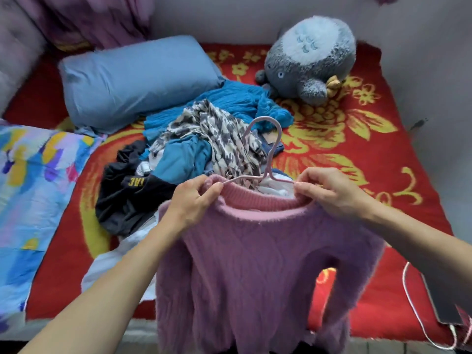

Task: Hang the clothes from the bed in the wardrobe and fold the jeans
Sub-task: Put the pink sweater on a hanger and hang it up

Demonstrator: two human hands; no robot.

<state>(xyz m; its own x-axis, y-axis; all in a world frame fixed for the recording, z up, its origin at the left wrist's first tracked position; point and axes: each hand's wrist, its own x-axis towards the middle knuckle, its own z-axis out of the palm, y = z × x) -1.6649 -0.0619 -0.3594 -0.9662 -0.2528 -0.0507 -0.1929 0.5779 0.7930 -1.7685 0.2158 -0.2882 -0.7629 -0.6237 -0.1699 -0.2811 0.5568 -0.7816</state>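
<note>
Red flowered bedspread (383,159) lies under the clothes pile (204,139); above its near edge my left hand (190,200) and right hand (329,191) pinch the pink sweater's (255,251) collar, hanger (265,149) inside.

Grey wall (229,19) behind red-covered bed (383,154).

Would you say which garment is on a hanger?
The pink sweater, hanger in its collar, gripped by left hand and right hand; the others lie heaped on the bed.

Bed (383,175) under pillow (132,80), plush (309,60), clothes heap (204,139).
</note>
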